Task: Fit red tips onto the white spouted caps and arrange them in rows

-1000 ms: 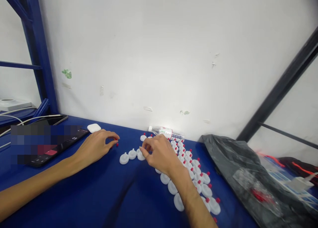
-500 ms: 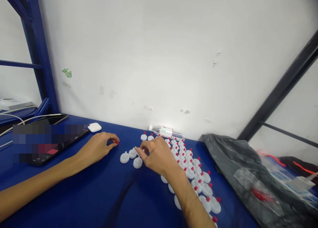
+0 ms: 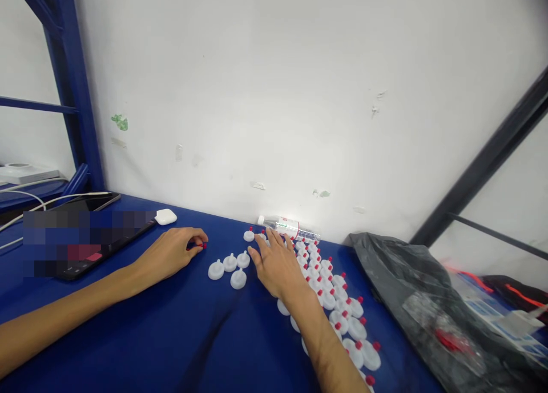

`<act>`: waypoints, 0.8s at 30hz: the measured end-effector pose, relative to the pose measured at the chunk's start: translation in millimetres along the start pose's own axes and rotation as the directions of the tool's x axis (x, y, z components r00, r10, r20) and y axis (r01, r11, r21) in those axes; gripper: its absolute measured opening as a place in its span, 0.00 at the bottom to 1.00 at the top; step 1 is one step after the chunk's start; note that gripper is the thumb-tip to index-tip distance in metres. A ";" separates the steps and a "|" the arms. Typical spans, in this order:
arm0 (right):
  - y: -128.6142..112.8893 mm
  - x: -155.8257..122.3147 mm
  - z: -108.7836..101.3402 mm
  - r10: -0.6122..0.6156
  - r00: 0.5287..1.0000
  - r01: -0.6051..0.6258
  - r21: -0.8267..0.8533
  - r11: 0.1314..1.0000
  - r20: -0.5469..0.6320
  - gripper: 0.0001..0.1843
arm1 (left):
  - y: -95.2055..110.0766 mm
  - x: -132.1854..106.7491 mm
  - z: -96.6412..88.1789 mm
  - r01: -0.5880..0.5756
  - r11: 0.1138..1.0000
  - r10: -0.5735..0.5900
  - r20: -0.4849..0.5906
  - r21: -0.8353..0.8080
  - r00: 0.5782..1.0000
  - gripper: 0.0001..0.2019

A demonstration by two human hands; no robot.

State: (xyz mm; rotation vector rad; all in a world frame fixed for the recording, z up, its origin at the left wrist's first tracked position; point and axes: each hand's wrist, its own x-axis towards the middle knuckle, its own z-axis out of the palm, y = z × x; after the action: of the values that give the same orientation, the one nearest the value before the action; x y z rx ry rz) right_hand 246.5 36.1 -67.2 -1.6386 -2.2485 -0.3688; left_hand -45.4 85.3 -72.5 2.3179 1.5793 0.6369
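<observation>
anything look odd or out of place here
The clear bottle lies on its side near the wall, its white cap on and no spill visible. The wall carries torn scraps, perhaps old tape. Four white discs lack the red tips visible on many others.

Workshop-like space with a makeshift look

It reads as a small-parts workshop, though the exact kind of room cannot be told. Blue metal framing (image 3: 83,107) and a dark slanting bar (image 3: 483,153) flank a blue tabletop (image 3: 141,336) set against a white wall (image 3: 274,96) marked with tape scraps (image 3: 258,185). White spouted plastic parts (image 3: 357,328), many red-tipped, stand in crowded rows. A phone (image 3: 103,250), white cable (image 3: 96,193), plastic bottle (image 3: 287,227) and grey plastic bag (image 3: 381,267) share the surface.
</observation>
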 end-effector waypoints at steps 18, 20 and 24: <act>2.1 11.7 15.3 0.062 0.995 -0.060 -0.026 0.998 0.084 0.24 | 10.3 -3.9 -0.8 -0.001 0.999 -0.001 -0.066 -0.034 0.998 0.10; 2.2 11.8 16.3 0.056 0.996 -0.054 -0.019 0.998 0.068 0.21 | 12.4 -3.9 -1.6 0.007 0.999 -0.012 -0.126 -0.044 0.992 0.13; 1.4 10.9 14.2 0.030 0.999 -0.030 0.005 1.000 0.019 0.18 | 15.6 -2.5 -4.8 -0.029 0.997 0.012 -0.224 -0.072 0.975 0.17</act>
State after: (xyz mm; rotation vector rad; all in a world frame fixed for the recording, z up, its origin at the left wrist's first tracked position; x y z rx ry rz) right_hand 243.1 51.6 -75.6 -1.6780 -2.2340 -0.3411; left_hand -35.9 77.0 -61.9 2.2768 1.5946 0.9751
